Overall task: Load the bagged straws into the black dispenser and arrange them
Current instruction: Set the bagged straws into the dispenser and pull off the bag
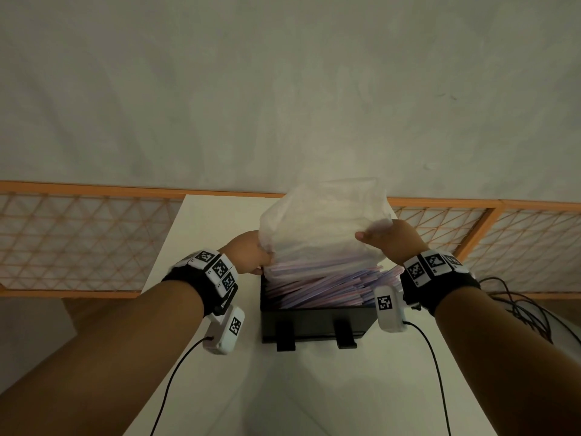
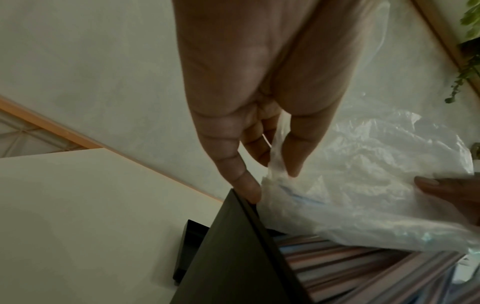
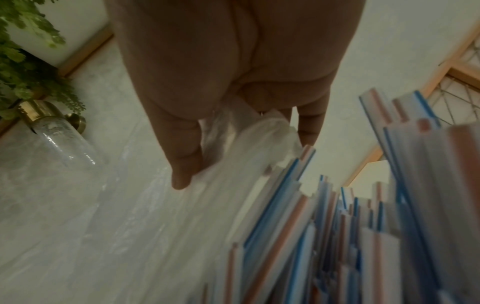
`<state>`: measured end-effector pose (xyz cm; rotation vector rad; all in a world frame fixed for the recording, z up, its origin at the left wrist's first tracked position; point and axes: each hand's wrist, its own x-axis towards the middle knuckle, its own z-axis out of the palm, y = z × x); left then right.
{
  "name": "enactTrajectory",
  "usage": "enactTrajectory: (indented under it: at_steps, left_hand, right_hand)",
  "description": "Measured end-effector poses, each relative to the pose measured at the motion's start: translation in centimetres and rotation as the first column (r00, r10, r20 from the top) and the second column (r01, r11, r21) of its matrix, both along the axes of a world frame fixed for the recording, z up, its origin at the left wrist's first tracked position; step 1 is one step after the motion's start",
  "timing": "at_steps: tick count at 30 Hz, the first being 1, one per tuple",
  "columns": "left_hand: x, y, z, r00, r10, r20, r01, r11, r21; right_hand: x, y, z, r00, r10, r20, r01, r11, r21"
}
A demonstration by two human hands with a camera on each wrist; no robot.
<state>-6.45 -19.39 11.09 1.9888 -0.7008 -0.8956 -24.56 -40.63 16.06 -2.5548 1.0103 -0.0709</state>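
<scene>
A clear plastic bag (image 1: 323,225) is held up over the open black dispenser (image 1: 314,322) on the white table. Striped wrapped straws (image 1: 327,287) spill from the bag's mouth into the box and pile up inside, some poking past its right edge. My left hand (image 1: 251,256) pinches the bag's left side (image 2: 278,164) by the dispenser's raised black lid (image 2: 241,246). My right hand (image 1: 390,243) pinches the bag's right side (image 3: 233,144), close above the straw ends (image 3: 363,226).
The white table (image 1: 314,388) stands against a grey wall with an orange lattice rail (image 1: 78,240) behind. Cables (image 1: 518,306) lie off the table's right edge. A plant (image 3: 28,61) and a glass wall lamp (image 3: 57,131) show in the right wrist view.
</scene>
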Motion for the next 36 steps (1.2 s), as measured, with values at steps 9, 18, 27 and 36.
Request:
enactTrajectory:
  at_steps: [9,18,27,36]
  left_hand:
    - [-0.6,-0.2,-0.4,0.988,0.004,0.151,-0.016,0.997,0.079]
    - [0.2,0.5,-0.1,0.999,0.04,-0.022,-0.042,0.996,-0.079]
    - [-0.2,1.0,0.7,0.991,0.095,-0.092,-0.112,0.975,-0.193]
    - [0.7,2.6,2.9,0.977,0.116,-0.178,-0.168,0.934,-0.316]
  right_hand:
    - [0.1,0.3,0.2,0.999,0.051,-0.011,-0.051,0.999,-0.016]
    - [-0.8,0.7,1.0,0.979,-0.011,0.203,-0.02,0.989,0.149]
    - [0.1,0.3,0.8,0.964,0.034,0.265,-0.062,0.993,0.098]
    - [0.4,0.4,1.3,0.909,0.051,0.414,-0.12,0.983,0.143]
